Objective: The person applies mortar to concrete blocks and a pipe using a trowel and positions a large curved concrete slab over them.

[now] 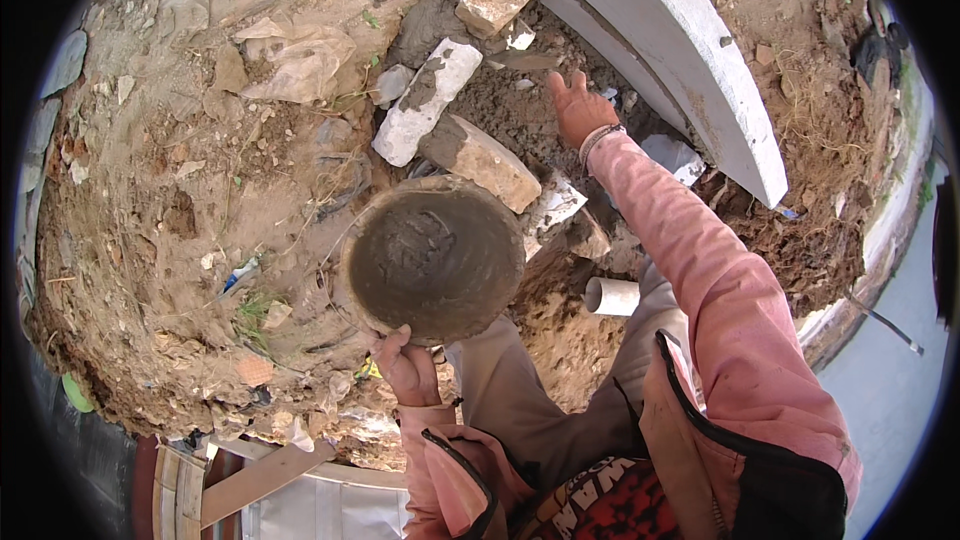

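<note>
My left grip holds bowl at near rim. Judged stiff; mortar likely heavy, slick; rim best hold. Right grip: palm hidden, closure unclear.

- Your head camera, the left one of the worn pair, looks steeply down from above onto the dirt ground, facing ahead of you toward twelve o'clock.
- It stands upright: your shirt shows at six o'clock, your right sleeve at four.
- You see from close above, straight into the round basin just off centre toward eight o'clock.
- Its fisheye gives you a wide circle; toward three o'clock, a pale strip bows along the rim.
</note>
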The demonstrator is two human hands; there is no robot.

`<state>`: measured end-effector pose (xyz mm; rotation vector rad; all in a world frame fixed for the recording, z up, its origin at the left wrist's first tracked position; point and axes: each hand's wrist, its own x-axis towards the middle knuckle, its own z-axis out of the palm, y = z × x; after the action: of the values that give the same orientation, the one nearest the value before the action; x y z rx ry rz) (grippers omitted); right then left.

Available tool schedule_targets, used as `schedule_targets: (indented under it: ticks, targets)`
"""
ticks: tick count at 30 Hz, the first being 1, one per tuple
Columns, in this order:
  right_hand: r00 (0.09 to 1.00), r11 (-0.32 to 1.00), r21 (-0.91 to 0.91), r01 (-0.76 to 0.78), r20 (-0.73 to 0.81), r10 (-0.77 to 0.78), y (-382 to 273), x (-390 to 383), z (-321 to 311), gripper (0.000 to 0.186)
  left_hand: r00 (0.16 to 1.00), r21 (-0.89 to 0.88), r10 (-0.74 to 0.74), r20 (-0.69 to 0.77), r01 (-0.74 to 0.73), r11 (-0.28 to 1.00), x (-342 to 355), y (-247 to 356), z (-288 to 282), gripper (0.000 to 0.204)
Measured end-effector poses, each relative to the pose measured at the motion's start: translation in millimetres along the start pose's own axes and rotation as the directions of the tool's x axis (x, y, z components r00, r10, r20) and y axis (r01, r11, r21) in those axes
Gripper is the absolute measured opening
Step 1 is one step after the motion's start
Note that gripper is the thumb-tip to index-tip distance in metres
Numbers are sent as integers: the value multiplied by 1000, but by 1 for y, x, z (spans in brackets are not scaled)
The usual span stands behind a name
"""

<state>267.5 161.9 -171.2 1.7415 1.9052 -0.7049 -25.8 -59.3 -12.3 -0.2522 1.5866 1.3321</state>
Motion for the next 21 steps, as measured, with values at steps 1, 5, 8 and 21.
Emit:
schedule_targets:
  ticks: [1,5,8,21]
  targets:
    - [1000,999,-24,23,-4,-23,4,2,-6,25,1000,-3,-13,2,13,1000,0,0,-4,74]
    - [985,948,-271,170,83,-153,14,33,-46,41,999,-53,-31,12,32,998,-1,3,-5,81]
    - [947,872,-370,321,100,-306,11,54,-79,35,999,-71,-34,28,35,997,2,-2,-11,77]
    - [926,903,-229,364,-16,-378,46,16,-110,35,998,-99,-32,59,38,994,3,-7,-4,71]
